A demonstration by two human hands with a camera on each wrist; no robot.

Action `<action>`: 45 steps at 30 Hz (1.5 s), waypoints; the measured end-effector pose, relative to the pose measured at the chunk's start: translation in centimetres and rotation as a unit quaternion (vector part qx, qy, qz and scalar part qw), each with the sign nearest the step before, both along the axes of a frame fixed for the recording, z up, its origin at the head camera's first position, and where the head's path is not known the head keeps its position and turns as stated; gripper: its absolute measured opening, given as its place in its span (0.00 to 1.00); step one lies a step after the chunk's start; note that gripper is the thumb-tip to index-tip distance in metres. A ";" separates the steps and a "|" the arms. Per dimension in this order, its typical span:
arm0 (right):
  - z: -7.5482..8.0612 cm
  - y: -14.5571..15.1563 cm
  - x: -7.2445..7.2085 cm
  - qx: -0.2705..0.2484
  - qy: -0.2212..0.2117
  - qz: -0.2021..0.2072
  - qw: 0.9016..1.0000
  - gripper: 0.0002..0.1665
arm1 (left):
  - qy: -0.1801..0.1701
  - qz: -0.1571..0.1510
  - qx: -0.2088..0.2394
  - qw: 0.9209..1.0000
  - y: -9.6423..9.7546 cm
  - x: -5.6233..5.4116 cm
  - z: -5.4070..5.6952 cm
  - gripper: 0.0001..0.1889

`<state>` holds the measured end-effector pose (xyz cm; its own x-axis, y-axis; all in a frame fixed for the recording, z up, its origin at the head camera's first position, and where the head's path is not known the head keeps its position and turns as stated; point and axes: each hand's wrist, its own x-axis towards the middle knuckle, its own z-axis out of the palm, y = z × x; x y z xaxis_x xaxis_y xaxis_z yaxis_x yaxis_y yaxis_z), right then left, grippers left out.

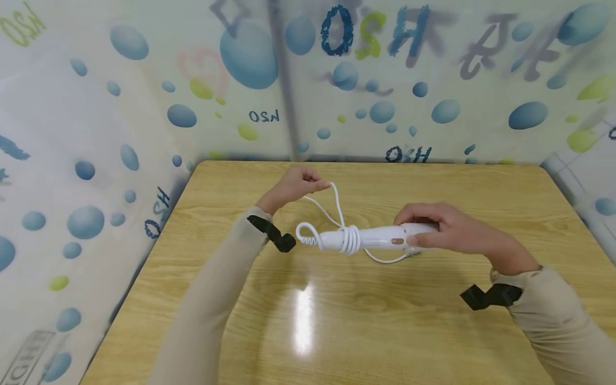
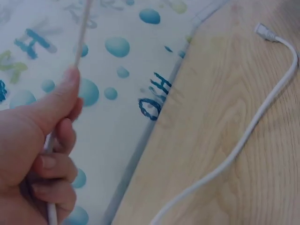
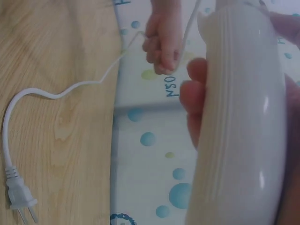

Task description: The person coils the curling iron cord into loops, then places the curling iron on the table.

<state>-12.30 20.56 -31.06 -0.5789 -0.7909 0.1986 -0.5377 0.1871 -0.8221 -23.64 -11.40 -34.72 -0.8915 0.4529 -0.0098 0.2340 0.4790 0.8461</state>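
Observation:
A white hair styler (image 1: 380, 236) with a small gold button lies level across the head view, its tapered handle end to the left. My right hand (image 1: 447, 230) grips its wide end, fingers behind and thumb on the near side. Several turns of its white cord (image 1: 351, 239) wrap round the handle, beside a loop at the ribbed strain relief. Up and left of the handle, my left hand (image 1: 295, 187) pinches the cord between thumb and forefinger, the other fingers curled about it. From there the cord's free length trails behind the styler to a two-pin plug (image 3: 21, 194).
Under the hands is a wood-grain table (image 1: 385, 326), with a bright light reflection near its front. Walls (image 1: 327, 80) with blue and green bubble patterns stand along its back and left edges. A black camera mount (image 1: 491, 297) is strapped on each wrist.

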 end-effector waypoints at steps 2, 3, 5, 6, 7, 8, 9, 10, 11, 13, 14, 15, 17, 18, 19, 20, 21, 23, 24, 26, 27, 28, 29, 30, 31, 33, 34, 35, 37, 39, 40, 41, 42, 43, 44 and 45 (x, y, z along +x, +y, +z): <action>-0.1 -0.1 0.1 0.025 -0.001 0.017 1.000 0.17 | 0.012 -0.033 -0.006 0.999 0.2 0.0 0.5 0.11; -0.1 -0.2 0.1 0.040 0.000 0.023 0.999 0.16 | 0.016 -0.048 -0.005 0.999 0.3 0.0 0.8 0.10; -0.2 -0.5 0.2 0.078 0.001 0.024 0.997 0.14 | 0.027 -0.075 0.003 0.997 0.5 0.0 1.5 0.10; -0.3 -0.6 0.2 0.097 0.005 0.023 0.995 0.13 | 0.033 -0.086 0.009 0.996 0.7 0.1 1.8 0.10; -0.4 -0.6 0.3 0.116 0.010 0.020 0.993 0.13 | 0.040 -0.092 0.014 0.995 0.8 0.1 2.1 0.09; -0.5 -0.7 0.3 0.130 0.015 0.017 0.991 0.12 | 0.044 -0.097 0.020 0.994 0.8 0.2 2.4 0.09; -0.6 -0.8 0.3 0.143 0.019 0.013 0.989 0.11 | 0.051 -0.100 0.026 0.993 0.9 0.3 2.8 0.09; -0.7 -0.8 0.2 0.154 0.027 0.009 0.988 0.11 | 0.059 -0.101 0.029 0.993 1.0 0.4 3.1 0.09; -0.8 -0.9 0.2 0.162 0.032 0.006 0.986 0.11 | 0.067 -0.099 0.029 0.992 1.0 0.6 3.5 0.09; -1.0 -0.9 0.1 0.176 0.040 -0.001 0.984 0.10 | 0.079 -0.090 0.028 0.992 1.1 0.9 4.2 0.09; -1.0 -0.9 0.1 0.184 0.043 -0.005 0.982 0.10 | 0.083 -0.085 0.026 0.993 1.1 1.2 4.6 0.09; -1.0 -0.9 0.1 0.195 0.047 -0.012 0.980 0.09 | 0.090 -0.080 0.022 0.992 1.1 1.4 4.9 0.09; -0.9 -0.9 0.0 0.219 0.050 -0.028 0.974 0.09 | 0.099 -0.072 0.020 0.992 1.1 1.9 5.7 0.08; -0.9 -0.9 -0.1 0.233 0.052 -0.038 0.970 0.09 | 0.101 -0.070 0.024 0.992 1.1 2.1 6.0 0.08; -0.8 -0.9 -0.1 0.247 0.054 -0.049 0.966 0.09 | 0.103 -0.068 0.028 0.992 1.2 2.4 6.3 0.08; -0.8 -0.8 -0.2 0.260 0.054 -0.060 0.962 0.09 | 0.106 -0.068 0.031 0.992 1.3 2.6 6.7 0.07; -0.8 -0.7 -0.3 0.272 0.054 -0.071 0.958 0.08 | 0.110 -0.070 0.036 0.991 1.3 2.9 7.0 0.07; -0.8 -0.6 -0.5 0.288 0.058 -0.087 0.952 0.07 | 0.120 -0.075 0.044 0.989 1.5 3.5 7.5 0.07; -0.8 -0.5 -0.6 0.292 0.058 -0.094 0.950 0.07 | 0.127 -0.078 0.047 0.988 1.7 3.8 7.8 0.07; -0.9 -0.4 -0.8 0.299 0.066 -0.108 0.946 0.07 | 0.142 -0.085 0.047 0.985 2.0 4.4 8.2 0.07; -1.0 -0.4 -0.9 0.302 0.071 -0.114 0.944 0.08 | 0.147 -0.087 0.048 0.984 2.1 4.7 8.4 0.07; -1.0 -0.3 -1.0 0.304 0.077 -0.123 0.942 0.08 | 0.151 -0.086 0.047 0.984 2.3 5.1 8.6 0.06; -1.2 -0.3 -1.2 0.309 0.083 -0.132 0.938 0.09 | 0.153 -0.086 0.047 0.983 2.4 5.4 8.8 0.06; -1.2 -0.2 -1.3 0.313 0.088 -0.143 0.935 0.10 | 0.157 -0.085 0.044 0.983 2.6 5.7 8.9 0.06; -1.2 -0.2 -1.5 0.319 0.096 -0.155 0.930 0.11 | 0.159 -0.084 0.043 0.983 2.7 6.1 9.0 0.05; -1.3 0.0 -1.8 0.326 0.106 -0.180 0.922 0.13 | 0.158 -0.080 0.043 0.983 2.9 6.7 9.2 0.04; -1.4 0.0 -2.0 0.330 0.113 -0.193 0.917 0.15 | 0.159 -0.079 0.045 0.983 3.0 7.0 9.3 0.04; -1.5 0.1 -2.1 0.332 0.119 -0.206 0.913 0.16 | 0.162 -0.079 0.046 0.983 3.1 7.2 9.3 0.04; -1.6 0.2 -2.3 0.330 0.129 -0.228 0.907 0.17 | 0.164 -0.081 0.054 0.982 3.3 7.7 9.2 0.04; -1.8 0.2 -2.4 0.325 0.139 -0.250 0.902 0.19 | 0.163 -0.085 0.061 0.981 3.5 8.3 9.0 0.03; -1.9 0.1 -2.5 0.319 0.144 -0.260 0.900 0.19 | 0.161 -0.086 0.066 0.981 3.7 8.6 8.8 0.03; -1.9 0.1 -2.5 0.312 0.148 -0.273 0.898 0.20 | 0.157 -0.087 0.070 0.981 3.8 8.9 8.7 0.03; -1.9 0.1 -2.6 0.304 0.151 -0.289 0.895 0.20 | 0.147 -0.085 0.075 0.983 3.9 9.2 8.5 0.03; -1.9 0.1 -2.6 0.295 0.154 -0.308 0.891 0.21 | 0.139 -0.081 0.079 0.984 4.0 9.5 8.3 0.03; -1.9 0.0 -2.7 0.285 0.155 -0.328 0.887 0.22 | 0.131 -0.076 0.084 0.985 4.0 9.7 8.1 0.03; -1.8 0.0 -2.7 0.273 0.155 -0.350 0.883 0.22 | 0.124 -0.072 0.091 0.985 4.0 9.9 7.9 0.03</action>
<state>-14.97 20.58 -32.87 -0.9485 -0.2878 0.1326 -0.3163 0.8853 -0.3409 -13.72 -7.36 -26.84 -0.7829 0.5484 0.2938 0.4986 0.2707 0.8235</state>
